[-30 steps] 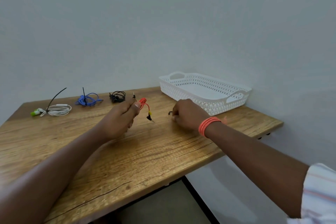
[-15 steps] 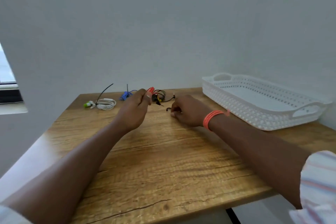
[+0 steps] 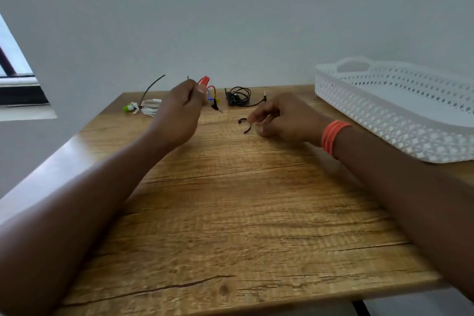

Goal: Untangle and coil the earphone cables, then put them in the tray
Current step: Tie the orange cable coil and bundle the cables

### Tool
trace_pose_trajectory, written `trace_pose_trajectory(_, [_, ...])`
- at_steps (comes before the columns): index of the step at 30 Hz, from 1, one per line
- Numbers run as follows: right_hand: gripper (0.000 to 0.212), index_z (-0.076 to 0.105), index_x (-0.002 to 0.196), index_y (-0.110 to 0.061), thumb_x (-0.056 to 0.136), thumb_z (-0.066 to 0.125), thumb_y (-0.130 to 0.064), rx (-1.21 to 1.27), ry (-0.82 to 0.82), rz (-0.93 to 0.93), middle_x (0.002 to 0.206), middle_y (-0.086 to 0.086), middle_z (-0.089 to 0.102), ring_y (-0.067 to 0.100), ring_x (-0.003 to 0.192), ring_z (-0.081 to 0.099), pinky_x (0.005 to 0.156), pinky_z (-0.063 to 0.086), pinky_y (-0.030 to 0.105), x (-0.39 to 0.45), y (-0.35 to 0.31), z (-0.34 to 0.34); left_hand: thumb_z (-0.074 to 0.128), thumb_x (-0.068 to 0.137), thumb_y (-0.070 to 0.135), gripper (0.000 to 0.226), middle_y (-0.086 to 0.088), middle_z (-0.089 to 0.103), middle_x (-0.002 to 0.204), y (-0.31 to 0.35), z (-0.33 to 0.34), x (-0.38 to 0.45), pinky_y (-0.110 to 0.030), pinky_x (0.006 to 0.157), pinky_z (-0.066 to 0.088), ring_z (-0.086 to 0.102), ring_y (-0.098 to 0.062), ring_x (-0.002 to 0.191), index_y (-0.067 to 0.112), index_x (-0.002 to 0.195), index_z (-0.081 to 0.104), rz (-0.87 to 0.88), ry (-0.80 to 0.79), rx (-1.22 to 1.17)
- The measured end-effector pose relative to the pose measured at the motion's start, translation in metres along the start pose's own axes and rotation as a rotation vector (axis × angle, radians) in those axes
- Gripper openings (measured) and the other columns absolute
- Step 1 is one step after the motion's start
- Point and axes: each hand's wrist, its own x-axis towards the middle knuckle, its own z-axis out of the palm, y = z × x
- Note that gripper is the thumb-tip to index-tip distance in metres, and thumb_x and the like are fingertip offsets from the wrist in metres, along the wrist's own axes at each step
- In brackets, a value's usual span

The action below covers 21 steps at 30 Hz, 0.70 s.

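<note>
Wooden table (image 3: pixel 230 213) nearest, right hand (image 3: pixel 284 120) now pinching a short black tie (image 3: pixel 245 124) off the wood, left hand (image 3: pixel 179 108) raised higher, gripping the red earphone cable (image 3: pixel 206 84), black coil (image 3: pixel 239 96) and white coil (image 3: pixel 148 108) behind, white tray (image 3: pixel 384 110) far right, nearer than before.

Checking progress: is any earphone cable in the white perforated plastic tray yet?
No, the white perforated plastic tray shows only its bare floor.
</note>
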Motion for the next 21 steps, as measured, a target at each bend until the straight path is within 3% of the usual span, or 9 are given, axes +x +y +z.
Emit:
trace_pose_trajectory(1, [0.026, 0.075, 0.096, -0.019, 0.08, 0.07, 0.0, -0.014, -0.011, 0.01, 0.089, 0.002, 0.069, 0.0, 0.069, 0.056, 0.06, 0.044, 0.008, 0.001, 0.0, 0.003, 0.036, 0.103, 0.029, 0.033, -0.005, 0.051, 0.064, 0.001, 0.001, -0.001, -0.037, 0.059, 0.035, 0.043, -0.024, 0.062, 0.022, 0.073, 0.048, -0.006, -0.009, -0.014])
trace_pose_trajectory(2, [0.023, 0.075, 0.095, -0.019, 0.08, 0.071, -0.003, -0.033, -0.014, 0.011, 0.083, -0.001, 0.068, -0.002, 0.067, 0.055, 0.057, 0.04, 0.005, 0.001, 0.0, 0.004, 0.036, 0.104, 0.029, 0.033, 0.014, 0.035, 0.075, 0.002, 0.002, -0.003, -0.037, 0.058, 0.034, 0.043, -0.025, 0.063, 0.02, 0.074, 0.048, -0.011, -0.019, -0.035])
trace_pose_trajectory(3, [0.02, 0.075, 0.095, -0.019, 0.081, 0.072, -0.006, -0.053, -0.008, 0.008, 0.078, -0.005, 0.066, -0.003, 0.064, 0.054, 0.053, 0.037, 0.002, 0.001, -0.001, 0.005, 0.036, 0.104, 0.029, 0.033, 0.013, 0.031, 0.1, 0.004, 0.004, -0.003, -0.034, 0.057, 0.034, 0.042, -0.025, 0.063, 0.018, 0.075, 0.049, -0.02, -0.032, -0.057])
trace_pose_trajectory(4, [0.017, 0.076, 0.094, -0.019, 0.081, 0.073, -0.008, -0.072, 0.002, 0.004, 0.074, -0.008, 0.065, -0.004, 0.062, 0.054, 0.051, 0.034, 0.0, 0.0, -0.002, 0.006, 0.036, 0.104, 0.028, 0.033, 0.012, 0.034, 0.079, 0.006, 0.006, -0.005, -0.031, 0.053, 0.033, 0.04, -0.025, 0.062, 0.016, 0.076, 0.049, -0.04, -0.047, -0.082])
trace_pose_trajectory(6, [0.011, 0.076, 0.091, -0.019, 0.082, 0.074, -0.013, -0.118, 0.038, -0.026, 0.078, -0.008, 0.066, -0.005, 0.065, 0.053, 0.053, 0.035, 0.002, -0.001, -0.002, 0.008, 0.034, 0.105, 0.025, 0.032, -0.002, 0.038, 0.07, 0.01, 0.008, -0.007, -0.021, 0.043, 0.033, 0.038, -0.022, 0.058, 0.014, 0.077, 0.048, -0.085, -0.081, -0.144])
trace_pose_trajectory(8, [0.007, 0.075, 0.089, -0.018, 0.085, 0.071, -0.014, -0.175, 0.056, -0.072, 0.086, -0.007, 0.065, -0.003, 0.072, 0.052, 0.059, 0.035, 0.008, -0.002, -0.004, 0.012, 0.033, 0.105, 0.024, 0.032, -0.004, 0.04, 0.07, 0.011, 0.007, -0.009, -0.012, 0.04, 0.033, 0.039, -0.015, 0.056, 0.013, 0.079, 0.049, -0.105, -0.131, -0.176])
trace_pose_trajectory(15, [0.015, 0.061, 0.093, -0.013, 0.094, 0.048, -0.005, -0.303, -0.012, -0.103, 0.101, 0.0, 0.056, 0.016, 0.093, 0.053, 0.08, 0.043, 0.026, -0.005, -0.009, 0.019, 0.031, 0.106, 0.028, 0.032, 0.001, 0.042, 0.067, 0.015, 0.005, -0.012, -0.022, 0.047, 0.03, 0.042, -0.011, 0.052, 0.016, 0.083, 0.05, -0.265, -0.133, -0.302])
trace_pose_trajectory(17, [0.017, 0.055, 0.089, -0.016, 0.096, 0.044, -0.005, -0.15, 0.042, -0.06, 0.094, 0.0, 0.059, 0.016, 0.089, 0.056, 0.075, 0.044, 0.026, -0.005, -0.011, 0.016, 0.033, 0.106, 0.029, 0.032, 0.0, 0.042, 0.066, 0.015, 0.005, -0.012, -0.024, 0.048, 0.03, 0.042, -0.012, 0.053, 0.015, 0.083, 0.05, -0.321, -0.127, -0.357])
trace_pose_trajectory(21, [0.012, 0.055, 0.091, -0.011, 0.099, 0.047, -0.008, 0.534, 0.122, -0.002, 0.076, 0.002, 0.06, 0.01, 0.065, 0.053, 0.059, 0.048, 0.022, -0.012, -0.025, 0.006, 0.034, 0.105, 0.03, 0.032, -0.001, 0.044, 0.066, 0.014, 0.004, -0.012, -0.024, 0.044, 0.031, 0.043, -0.014, 0.051, 0.013, 0.084, 0.05, -0.382, -0.207, -0.506])
